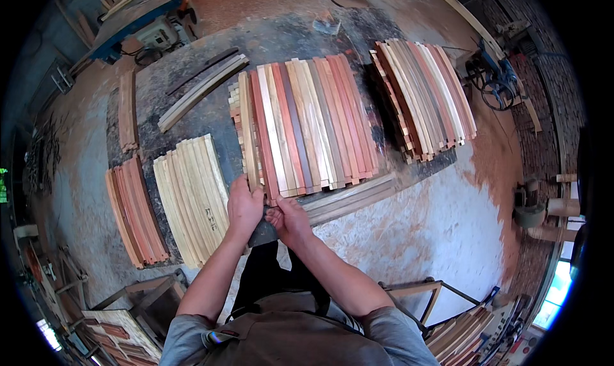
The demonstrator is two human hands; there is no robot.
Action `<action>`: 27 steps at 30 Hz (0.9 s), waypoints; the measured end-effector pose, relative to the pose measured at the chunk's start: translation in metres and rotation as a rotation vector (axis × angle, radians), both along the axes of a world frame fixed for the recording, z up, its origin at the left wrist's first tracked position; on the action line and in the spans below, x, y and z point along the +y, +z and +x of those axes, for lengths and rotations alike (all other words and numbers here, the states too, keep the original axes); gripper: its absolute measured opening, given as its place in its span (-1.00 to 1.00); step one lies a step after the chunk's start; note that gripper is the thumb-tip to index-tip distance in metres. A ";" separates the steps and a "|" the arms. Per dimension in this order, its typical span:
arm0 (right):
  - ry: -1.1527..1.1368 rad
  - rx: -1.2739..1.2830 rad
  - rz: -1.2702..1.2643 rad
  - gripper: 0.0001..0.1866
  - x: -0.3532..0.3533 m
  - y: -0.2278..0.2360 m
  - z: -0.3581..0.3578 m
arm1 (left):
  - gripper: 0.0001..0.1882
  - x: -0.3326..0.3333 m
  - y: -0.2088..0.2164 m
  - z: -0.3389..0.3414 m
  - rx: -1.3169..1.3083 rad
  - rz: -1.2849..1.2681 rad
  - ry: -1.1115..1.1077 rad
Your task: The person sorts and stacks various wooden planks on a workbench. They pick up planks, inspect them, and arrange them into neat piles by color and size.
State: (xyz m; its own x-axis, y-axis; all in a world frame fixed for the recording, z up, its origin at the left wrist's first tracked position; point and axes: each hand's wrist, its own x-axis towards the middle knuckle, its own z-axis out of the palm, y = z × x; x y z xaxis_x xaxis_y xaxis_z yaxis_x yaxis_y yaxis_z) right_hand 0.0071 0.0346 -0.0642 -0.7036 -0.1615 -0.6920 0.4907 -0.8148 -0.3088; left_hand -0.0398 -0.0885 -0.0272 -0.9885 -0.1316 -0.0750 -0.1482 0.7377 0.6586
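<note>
In front of me lies a wide stack of wood strips (310, 123) in red, cream, tan and grey-brown. My left hand (245, 207) is closed around the near end of a tan wood strip (250, 142) at the stack's left edge. Just to its right, the curled fingers of my right hand (291, 221) pinch at the near end of a reddish wood strip (264, 129). My fingers partly hide both strip ends. The strips lie side by side, their near ends slightly uneven.
A pale stack of strips (192, 199) and a reddish stack (135, 212) lie to the left. Another mixed stack (425, 100) stands at the right. Loose boards (201, 91) lie farther back, and grey planks (352, 199) run along the near side. A wheeled machine (499, 87) stands far right.
</note>
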 end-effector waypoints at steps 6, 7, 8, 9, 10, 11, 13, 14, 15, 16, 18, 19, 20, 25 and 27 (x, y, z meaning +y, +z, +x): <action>-0.011 0.024 0.046 -0.84 0.007 0.013 0.014 | -0.51 0.006 0.038 0.004 0.090 -0.033 -0.043; 0.014 0.074 0.034 -0.84 0.006 0.015 0.014 | -0.50 0.008 0.042 0.004 0.038 -0.005 -0.076; 0.038 0.124 0.021 -0.83 0.005 0.017 0.012 | -0.51 0.012 0.048 0.004 -0.071 0.050 -0.090; 0.061 0.174 0.009 -0.82 0.005 0.020 0.012 | -0.51 0.019 0.055 0.003 -0.180 0.105 -0.105; 0.071 0.164 0.007 -0.82 0.006 0.024 0.011 | -0.51 0.022 0.061 0.002 -0.284 0.159 -0.118; 0.081 0.155 0.006 -0.82 0.007 0.028 0.010 | -0.51 0.023 0.054 0.003 -0.217 0.143 -0.104; 0.088 0.078 0.002 -0.83 0.015 0.031 0.012 | -0.55 0.023 0.047 -0.002 -0.364 0.256 -0.062; 0.085 0.012 0.001 -0.84 0.022 0.031 0.015 | -0.56 0.022 0.044 -0.003 -0.438 0.313 -0.040; 0.083 -0.055 -0.001 -0.85 0.029 0.031 0.018 | -0.63 0.019 0.036 -0.004 -0.453 0.459 -0.006; 0.043 -0.046 0.024 -0.86 0.034 0.029 0.018 | -0.69 0.018 0.030 -0.004 -0.466 0.603 0.027; -0.034 -0.027 0.073 -0.87 0.042 0.020 0.018 | -0.77 0.016 0.025 -0.002 -0.451 0.833 0.077; -0.112 -0.018 0.075 -0.88 0.043 0.014 0.015 | -0.79 0.016 0.030 -0.001 -0.425 0.914 0.088; -0.189 -0.009 0.078 -0.88 0.044 0.009 0.010 | -0.80 0.017 0.032 0.000 -0.399 0.995 0.100; -0.269 -0.039 0.147 -0.81 0.041 0.004 -0.009 | -0.71 0.009 0.018 0.015 -0.422 1.052 0.082; -0.294 -0.059 0.183 -0.83 0.039 0.006 -0.009 | -0.72 0.010 0.013 0.020 -0.426 1.076 0.091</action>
State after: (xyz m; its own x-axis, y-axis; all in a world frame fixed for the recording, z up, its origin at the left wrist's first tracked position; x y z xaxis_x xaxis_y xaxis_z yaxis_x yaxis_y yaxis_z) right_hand -0.0020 0.0732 -0.0586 -0.6595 0.1724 -0.7316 0.2649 -0.8576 -0.4409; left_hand -0.0198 -0.0783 -0.0141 -0.8463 0.1329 -0.5159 -0.5327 -0.1980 0.8228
